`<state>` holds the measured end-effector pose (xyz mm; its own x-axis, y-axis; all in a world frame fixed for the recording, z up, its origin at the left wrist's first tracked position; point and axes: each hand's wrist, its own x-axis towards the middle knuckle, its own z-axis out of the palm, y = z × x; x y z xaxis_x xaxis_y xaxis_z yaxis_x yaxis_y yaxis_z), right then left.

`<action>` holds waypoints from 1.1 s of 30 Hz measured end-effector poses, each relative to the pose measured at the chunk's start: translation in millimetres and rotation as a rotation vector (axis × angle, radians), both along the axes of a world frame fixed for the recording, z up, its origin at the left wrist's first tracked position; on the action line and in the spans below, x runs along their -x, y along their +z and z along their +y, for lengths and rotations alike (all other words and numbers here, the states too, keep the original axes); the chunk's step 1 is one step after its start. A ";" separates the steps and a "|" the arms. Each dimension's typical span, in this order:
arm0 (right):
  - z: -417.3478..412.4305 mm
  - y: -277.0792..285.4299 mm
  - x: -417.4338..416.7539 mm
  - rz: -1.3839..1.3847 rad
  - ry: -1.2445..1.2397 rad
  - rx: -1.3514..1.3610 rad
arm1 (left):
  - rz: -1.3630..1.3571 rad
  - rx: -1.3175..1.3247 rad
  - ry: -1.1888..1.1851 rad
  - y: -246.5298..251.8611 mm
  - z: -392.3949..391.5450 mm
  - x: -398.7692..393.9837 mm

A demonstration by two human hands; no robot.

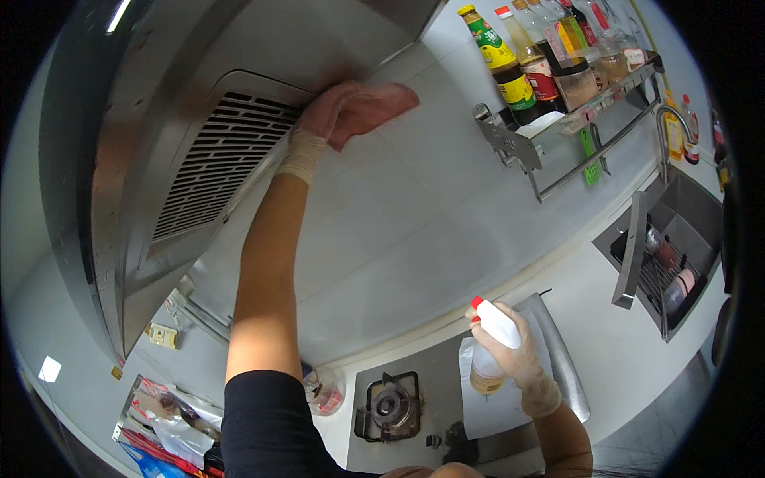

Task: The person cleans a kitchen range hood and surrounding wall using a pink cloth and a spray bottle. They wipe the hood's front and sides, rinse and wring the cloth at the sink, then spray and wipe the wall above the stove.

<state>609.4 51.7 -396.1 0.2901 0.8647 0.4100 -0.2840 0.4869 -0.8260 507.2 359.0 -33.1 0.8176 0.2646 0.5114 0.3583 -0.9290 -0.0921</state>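
My left hand (pixel 323 116), in a thin pale glove, is raised to the underside of a metal range hood (pixel 149 89). It presses a reddish-pink cloth (pixel 373 110) near the end of the slotted grille (pixel 230 161); part of the cloth hangs over the tiled wall. My right hand (pixel 517 352), gloved too, grips a spray bottle (pixel 497 324) with a white head and a red nozzle, above white paper (pixel 478 412) lying over the gas cooktop (pixel 373 460). The bottle's lower part holds a yellowish liquid or label; which one I cannot tell.
A wall rack (pixel 597 152) holds several sauce bottles (pixel 511 83) and jars at upper right. Below it is a steel sink (pixel 687 209) with a curved faucet (pixel 660 131). A burner (pixel 391 409) and a glass jar (pixel 326 397) are near my left arm. Bags (pixel 179 430) fill a lower-left rack.
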 end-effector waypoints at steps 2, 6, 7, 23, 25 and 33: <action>-1.2 1.4 -8.9 -0.020 0.017 0.055 | 0.033 -0.002 -0.063 -3.4 14.1 0.3; 13.7 -17.0 -14.4 0.012 0.045 -0.037 | 0.059 0.141 -0.120 -0.5 7.9 9.3; 13.1 -16.9 -19.9 0.025 0.050 -0.038 | 0.033 0.299 -0.105 -1.2 1.3 11.1; 14.6 4.4 -51.4 -0.001 0.096 -0.028 | -0.224 0.247 0.089 -15.5 -41.0 -26.2; 12.7 5.2 -49.2 0.010 0.124 0.007 | -0.149 0.450 0.006 -7.3 -17.9 -20.0; 25.0 7.9 -14.8 -0.057 0.168 -0.068 | -0.345 0.355 -0.052 -19.8 15.6 -20.9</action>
